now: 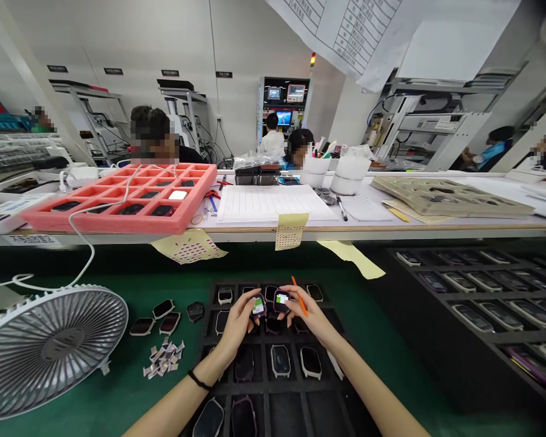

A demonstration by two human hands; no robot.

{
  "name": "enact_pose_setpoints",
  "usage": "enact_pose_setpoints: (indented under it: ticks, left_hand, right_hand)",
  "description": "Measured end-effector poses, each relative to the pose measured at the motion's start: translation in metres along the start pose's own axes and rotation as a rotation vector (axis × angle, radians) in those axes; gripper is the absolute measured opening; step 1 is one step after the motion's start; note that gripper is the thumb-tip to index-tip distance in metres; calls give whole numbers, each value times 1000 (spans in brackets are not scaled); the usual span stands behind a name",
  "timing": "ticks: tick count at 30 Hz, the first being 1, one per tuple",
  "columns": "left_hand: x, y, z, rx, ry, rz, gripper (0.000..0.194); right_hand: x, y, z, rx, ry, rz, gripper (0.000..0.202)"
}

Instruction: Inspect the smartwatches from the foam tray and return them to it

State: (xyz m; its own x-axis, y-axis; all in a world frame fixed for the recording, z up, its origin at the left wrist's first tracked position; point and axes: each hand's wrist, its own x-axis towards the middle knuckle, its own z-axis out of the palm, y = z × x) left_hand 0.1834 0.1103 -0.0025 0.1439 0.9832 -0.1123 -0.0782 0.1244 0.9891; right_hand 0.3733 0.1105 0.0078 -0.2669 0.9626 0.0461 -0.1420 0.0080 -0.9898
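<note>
My left hand point(242, 317) is closed around a purple-rimmed smartwatch body point(258, 305) whose screen is lit green and white. Close beside it, my right hand point(304, 308) grips a second smartwatch body point(281, 300), also lit and without a strap. An orange stick-like tool point(299, 295) lies across the right hand, tucked among its fingers. Both hands are above a black compartment tray point(286, 416). Dark-screened watch bodies lie in its slots, among them a silver-framed one point(281, 360) and another pale-framed one point(310, 362).
At left stand a grey fan point(64, 346), loose watch bodies point(164, 308) and a heap of small metallic pieces point(164, 358) on the green mat point(164, 406). A black tray of watches point(491, 297) is at right. A shelf holds a pink foam tray point(182, 227) and papers point(273, 202). People sit beyond.
</note>
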Motion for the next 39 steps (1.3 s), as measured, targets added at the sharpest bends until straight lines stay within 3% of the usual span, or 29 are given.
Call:
enact_pose_setpoints:
  ticks: [15, 39]
  left_hand:
    - [-2, 4, 3, 7, -15, 61, 57]
    - [-2, 2, 1, 0, -58, 16, 48]
  right_hand:
    - [0, 4, 3, -67, -53, 0, 37]
    - [0, 3, 3, -62, -10, 4, 33]
